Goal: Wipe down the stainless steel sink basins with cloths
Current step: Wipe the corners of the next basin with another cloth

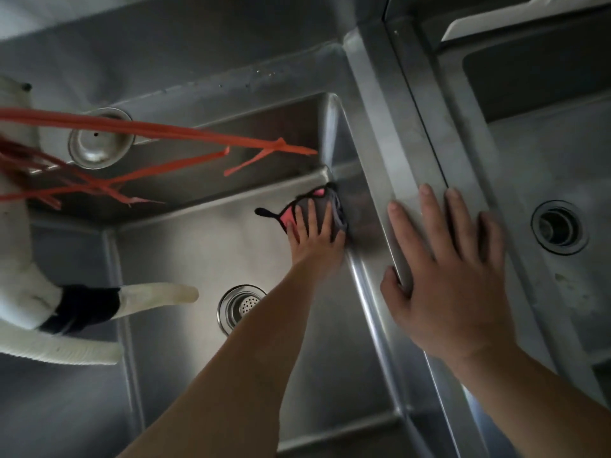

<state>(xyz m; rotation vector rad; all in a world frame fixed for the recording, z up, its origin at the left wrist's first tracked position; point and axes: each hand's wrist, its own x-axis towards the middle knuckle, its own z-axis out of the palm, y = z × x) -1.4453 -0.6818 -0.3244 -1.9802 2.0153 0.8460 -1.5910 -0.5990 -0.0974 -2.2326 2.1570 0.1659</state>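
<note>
A cloth (315,209) pressed into the far right corner of a steel basin (205,252).

The left hand (314,231) lies flat on the grey and pink cloth, fingers straight and spread, pushing it against the basin wall. The right hand (449,276) rests open on the divider (380,110) between two basins, thumb hooked over its edge. A drain (239,307) sits nearby; a white hose (76,312) and orange straps (165,130) hang at left.

Grey-pink cloth (317,209) bunched under my left fingers (325,223), against far-right corner of steel basin (185,246).
</note>
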